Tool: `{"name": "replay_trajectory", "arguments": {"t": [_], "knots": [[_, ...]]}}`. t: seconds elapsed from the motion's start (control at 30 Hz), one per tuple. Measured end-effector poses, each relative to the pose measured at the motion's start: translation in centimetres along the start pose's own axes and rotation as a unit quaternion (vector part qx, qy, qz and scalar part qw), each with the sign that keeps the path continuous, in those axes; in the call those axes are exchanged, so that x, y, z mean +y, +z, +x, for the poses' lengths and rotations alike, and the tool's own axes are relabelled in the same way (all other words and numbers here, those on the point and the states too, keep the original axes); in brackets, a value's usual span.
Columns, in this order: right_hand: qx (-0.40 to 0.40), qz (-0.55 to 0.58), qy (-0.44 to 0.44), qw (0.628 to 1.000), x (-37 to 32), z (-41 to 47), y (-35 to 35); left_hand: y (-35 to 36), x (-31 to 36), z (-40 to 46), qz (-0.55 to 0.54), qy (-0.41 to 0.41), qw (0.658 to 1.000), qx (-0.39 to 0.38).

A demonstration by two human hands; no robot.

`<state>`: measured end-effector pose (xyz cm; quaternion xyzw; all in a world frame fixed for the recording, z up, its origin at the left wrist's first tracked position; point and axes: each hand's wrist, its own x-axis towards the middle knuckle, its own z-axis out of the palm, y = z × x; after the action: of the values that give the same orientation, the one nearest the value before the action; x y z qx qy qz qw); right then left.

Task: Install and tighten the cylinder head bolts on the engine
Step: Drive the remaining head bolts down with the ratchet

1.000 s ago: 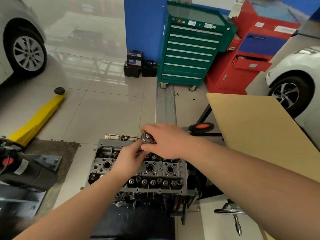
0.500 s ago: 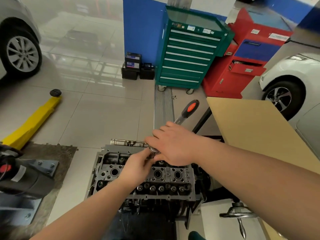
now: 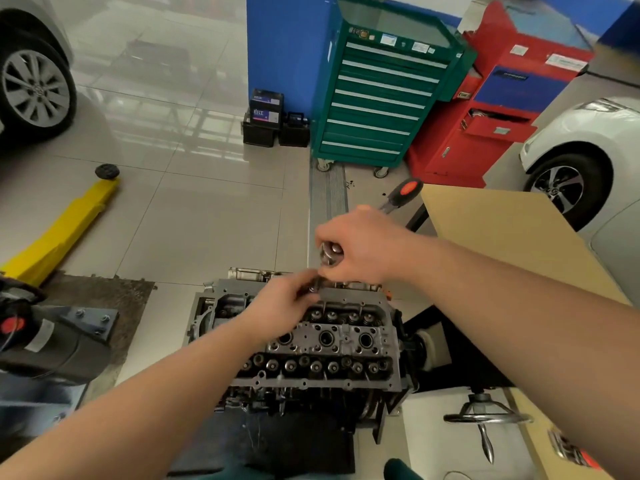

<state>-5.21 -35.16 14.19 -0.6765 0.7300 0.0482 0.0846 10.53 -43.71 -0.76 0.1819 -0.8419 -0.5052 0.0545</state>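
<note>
Socket shaft (image 3: 314, 287) is pinched by left hand (image 3: 277, 306) over the cylinder head (image 3: 322, 337), likely kept square on a far-edge bolt, itself hidden. Ratchet (image 3: 330, 253) head is gripped by right hand (image 3: 360, 247), handle angled up-right, probably for turning.

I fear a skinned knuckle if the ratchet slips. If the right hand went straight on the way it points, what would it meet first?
The right hand, gripping the ratchet head, points left and slightly down. First in that line are probably the fingers of the left hand, just below it over the cylinder head. Depth between them is unclear.
</note>
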Motion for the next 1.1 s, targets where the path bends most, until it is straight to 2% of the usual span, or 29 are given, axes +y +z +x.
{"name": "replay_trajectory", "arguments": {"t": [0.07, 0.13, 0.17, 0.23, 0.3, 0.37, 0.57, 1.0, 1.1], "knots": [[0.028, 0.01, 0.011, 0.999, 0.3, 0.6, -2.0, -2.7, -0.1, 0.6, -0.091, -0.001, 0.996, -0.013], [0.049, 0.009, 0.009, 0.999, 0.2, 0.8, -3.1, -5.7, -0.8, 0.6, -0.113, 0.016, 0.993, -0.019], [0.05, 0.009, 0.009, 0.999, -0.1, 0.9, -3.2, -7.1, -1.7, 0.3, -0.074, 0.021, 0.997, -0.007], [0.039, 0.009, 0.012, 0.999, -1.1, 1.0, -2.8, -8.8, -4.6, -0.6, 0.091, 0.012, 0.996, 0.023], [0.031, 0.007, 0.01, 0.999, -2.0, 1.3, -1.9, -9.2, -7.5, -2.3, 0.237, -0.045, 0.97, 0.011], [0.023, 0.018, 0.006, 1.0, -2.7, 1.7, -1.0, -8.2, -10.0, -4.0, 0.279, -0.101, 0.955, -0.012], [0.007, 0.032, 0.005, 0.999, -4.8, 3.1, 0.7, -4.7, -14.2, -6.7, 0.231, -0.142, 0.962, -0.013], [-0.012, -0.006, -0.009, 1.0, -7.1, 4.5, 1.5, -4.0, -14.4, -7.0, 0.165, -0.139, 0.976, -0.007], [-0.013, -0.019, -0.017, 1.0, -7.1, 4.3, 1.5, -3.8, -14.5, -7.3, 0.121, -0.132, 0.984, 0.016]]}}
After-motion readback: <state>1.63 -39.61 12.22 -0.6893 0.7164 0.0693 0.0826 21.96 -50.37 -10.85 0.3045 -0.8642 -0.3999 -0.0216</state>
